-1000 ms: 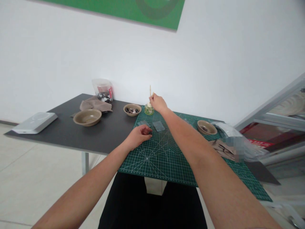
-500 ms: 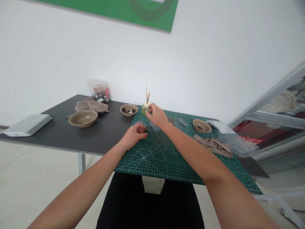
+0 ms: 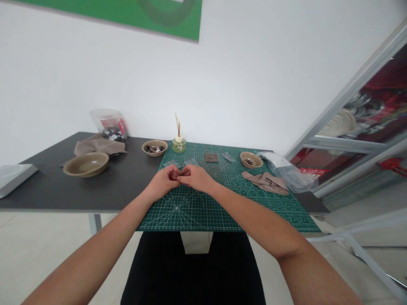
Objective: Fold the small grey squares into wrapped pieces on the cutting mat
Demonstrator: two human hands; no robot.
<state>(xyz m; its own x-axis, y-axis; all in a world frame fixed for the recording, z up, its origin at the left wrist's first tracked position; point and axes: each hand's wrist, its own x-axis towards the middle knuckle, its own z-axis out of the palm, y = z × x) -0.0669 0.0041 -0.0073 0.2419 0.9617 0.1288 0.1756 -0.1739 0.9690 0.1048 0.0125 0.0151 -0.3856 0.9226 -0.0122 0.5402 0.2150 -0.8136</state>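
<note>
My left hand (image 3: 164,182) and my right hand (image 3: 199,178) meet over the green cutting mat (image 3: 203,214). Fingers of both are curled and pinched together, their tips touching or nearly so. Whatever lies between them is hidden by the fingers. Just beyond the hands, small clear plastic bags lie flat: one bag (image 3: 172,163) by the left hand and another bag (image 3: 191,162) by the right. Farther back on the mat are a brown square piece (image 3: 211,157) and a third small bag (image 3: 228,157).
A bowl of dark and pale stones (image 3: 154,148) and a reed diffuser (image 3: 179,144) stand at the back. Rightward are a small bowl (image 3: 251,160), a brown cloth (image 3: 267,182) and clear plastic wrapping (image 3: 288,171). Leftward: a wide bowl (image 3: 85,164), a plastic jar (image 3: 110,125), a white scale (image 3: 15,176).
My right hand has come down from beside the diffuser to meet my left hand. The left hand held a small dark piece at its fingertips earlier. The view has swung right.
</note>
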